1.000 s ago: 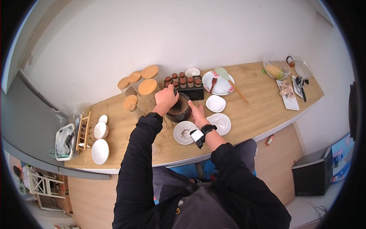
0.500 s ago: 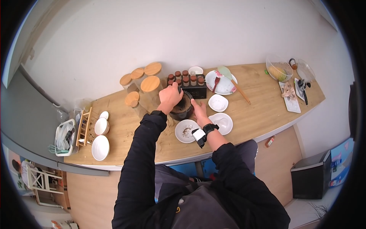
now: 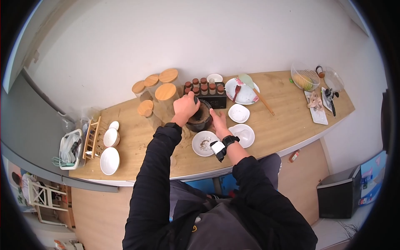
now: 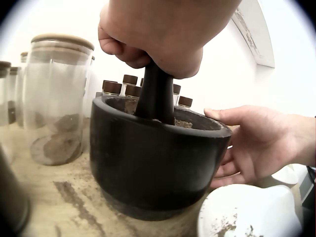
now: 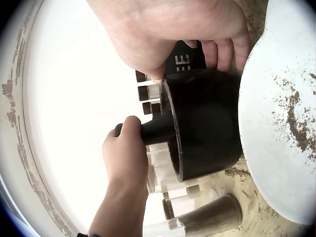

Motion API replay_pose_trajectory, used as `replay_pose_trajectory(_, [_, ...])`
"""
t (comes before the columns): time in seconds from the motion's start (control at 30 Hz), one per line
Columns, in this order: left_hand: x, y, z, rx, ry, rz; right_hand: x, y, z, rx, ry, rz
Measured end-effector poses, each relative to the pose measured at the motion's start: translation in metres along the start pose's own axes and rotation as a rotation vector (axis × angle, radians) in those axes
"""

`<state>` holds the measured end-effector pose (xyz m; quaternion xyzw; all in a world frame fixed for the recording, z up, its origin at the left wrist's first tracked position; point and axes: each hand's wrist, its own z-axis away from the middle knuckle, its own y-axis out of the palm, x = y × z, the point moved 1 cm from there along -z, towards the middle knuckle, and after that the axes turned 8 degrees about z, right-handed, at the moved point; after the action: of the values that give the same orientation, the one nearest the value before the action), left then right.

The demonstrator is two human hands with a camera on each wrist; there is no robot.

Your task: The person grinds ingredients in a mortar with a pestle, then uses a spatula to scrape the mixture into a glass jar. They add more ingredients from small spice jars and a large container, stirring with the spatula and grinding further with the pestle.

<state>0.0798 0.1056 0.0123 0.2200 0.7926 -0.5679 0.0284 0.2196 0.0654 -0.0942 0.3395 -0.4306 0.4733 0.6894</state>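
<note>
My left hand (image 3: 186, 109) grips the top of a black pestle (image 4: 157, 94), fingers wrapped round it. The pestle stands inside a black stone mortar (image 4: 148, 165), its lower end hidden behind the mortar's wall. Brown ground powder (image 4: 183, 123) shows inside, near the rim. On the mortar's right side, my right hand (image 3: 219, 123) holds it, thumb at the rim and fingers round the outer wall. Close in front of the mortar stands a white bowl (image 3: 196, 142) with brown and white bits in it.
Glass jars (image 3: 166, 92) with wooden lids stand left of the mortar, a black spice rack (image 3: 214, 101) behind it. White bowls (image 3: 244, 136) sit to the right, near a floral plate (image 3: 248, 96) with utensils. Brown powder (image 4: 74, 200) is scattered on the wooden counter (image 3: 279, 112).
The head view has shifted slightly. Both hands keep their hold on the pestle and the mortar, with the left hand a little lower against the mortar than a second ago.
</note>
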Motion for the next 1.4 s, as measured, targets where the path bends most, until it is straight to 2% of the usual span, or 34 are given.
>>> replay_pose_trajectory(0.2, [0.001,-0.007,-0.011,0.181,-0.041,-0.073,-0.002,0.001,-0.003,-0.005,-0.018,-0.003])
replay_pose_trajectory(0.4, [-0.013,0.002,-0.010,0.141,0.012,-0.054,0.001,0.000,0.000,0.017,0.005,-0.003])
replay_pose_trajectory(0.57, [-0.002,-0.001,-0.012,0.129,-0.062,-0.032,0.008,-0.003,0.009,0.026,0.048,-0.004])
replay_pose_trajectory(0.7, [0.005,-0.008,-0.001,0.082,-0.187,0.017,0.004,-0.001,0.005,0.029,0.042,-0.006])
replay_pose_trajectory(0.9, [-0.009,-0.004,0.004,0.126,-0.070,-0.007,0.004,-0.001,0.005,0.023,0.045,0.012])
replay_pose_trajectory(1.1, [-0.012,0.000,0.000,0.057,0.106,-0.084,0.007,-0.002,0.007,0.034,0.046,0.027])
replay_pose_trajectory(1.27, [-0.003,0.002,-0.005,-0.011,0.111,-0.095,0.011,-0.002,0.011,0.040,0.052,0.017])
replay_pose_trajectory(1.4, [-0.017,0.004,-0.002,-0.073,0.135,-0.069,0.004,-0.002,0.006,0.035,0.034,0.000])
